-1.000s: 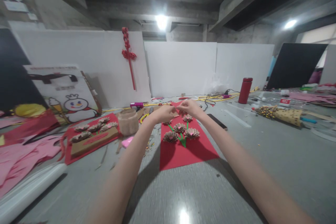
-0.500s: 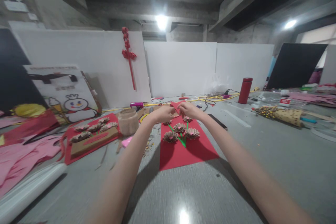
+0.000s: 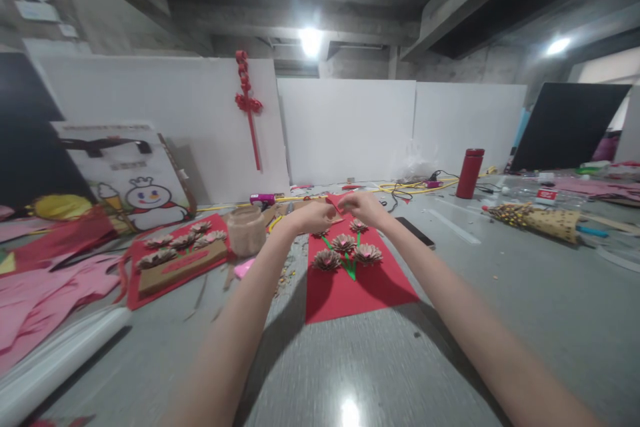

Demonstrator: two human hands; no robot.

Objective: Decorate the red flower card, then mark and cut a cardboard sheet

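A red paper sheet lies on the grey table in front of me. Several brown layered flowers with pink centres sit on it, above green stems. At its far end, my left hand has its fingers closed on the raised red paper edge. My right hand pinches the same raised paper from the other side. Whether this raised part belongs to the sheet or is a separate piece, I cannot tell, as the fingers partly cover it. The hands also hide some of the far flowers.
Left of the sheet stand a brown jar and a similar flower piece with a cardboard strip. A black phone lies right of it. Farther right are a red bottle and a wrapped bouquet. Yellow cable runs behind.
The whole view has shifted slightly, so things appear a little farther right. Both hands stay at the far end of the red sheet, still on the raised paper.
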